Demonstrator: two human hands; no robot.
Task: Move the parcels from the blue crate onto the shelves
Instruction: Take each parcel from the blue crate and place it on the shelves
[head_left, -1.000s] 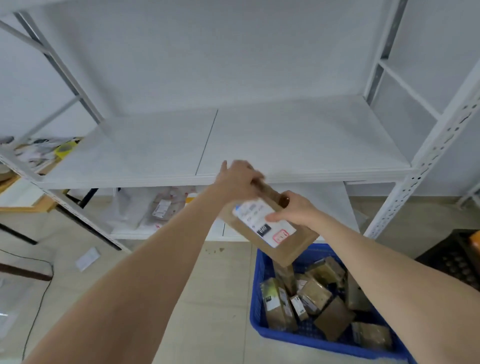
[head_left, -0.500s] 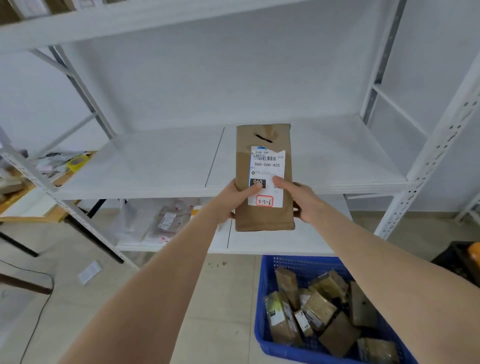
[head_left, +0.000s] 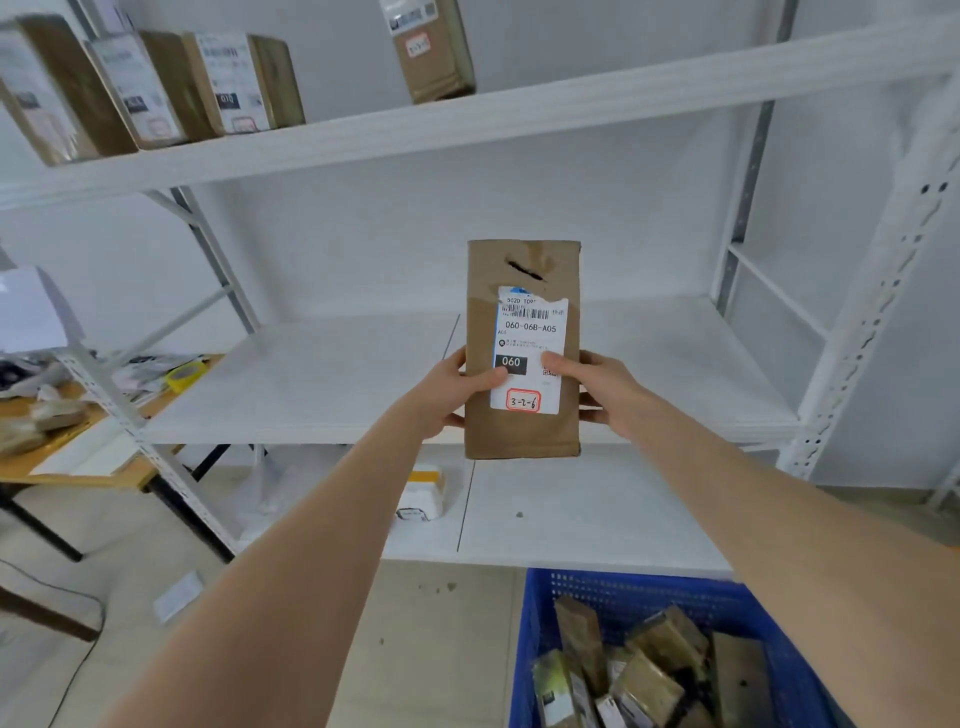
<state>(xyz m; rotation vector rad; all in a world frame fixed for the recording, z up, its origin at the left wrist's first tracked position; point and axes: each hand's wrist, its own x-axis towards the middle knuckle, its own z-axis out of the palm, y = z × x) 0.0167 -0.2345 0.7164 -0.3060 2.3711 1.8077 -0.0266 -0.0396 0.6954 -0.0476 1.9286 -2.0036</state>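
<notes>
— Whereabouts of the brown parcel (head_left: 522, 436)?
— Held upright in the air, in front of the middle shelf (head_left: 311, 379), higher than the blue crate (head_left: 623, 592) and well clear of it.
— Gripped how?
— From both sides. Left hand (head_left: 452, 395) curled round the left edge, thumb lying across the white label (head_left: 530, 332). Right hand (head_left: 602, 387) curled round the right edge, thumb likewise on the label.
— Readable, that label?
— Yes: "060-06B-A05", "060" in a black box, "3-2-6" handwritten inside a red frame. Above it, a dark slit near the parcel's top.
— And inside the crate?
— A jumble of loose parcels (head_left: 644, 675), brown and greenish, down on the floor at lower right.
— Up on the top shelf (head_left: 467, 124)?
— Three labelled boxes (head_left: 239, 83) standing side by side at left, a fourth box (head_left: 434, 52) standing apart toward the middle.
— Elsewhere?
— A small white packet (head_left: 421, 493) on the lower shelf (head_left: 571, 509). At far left, a wooden table (head_left: 78, 467) with clutter and a yellow tape roll (head_left: 187, 371).
</notes>
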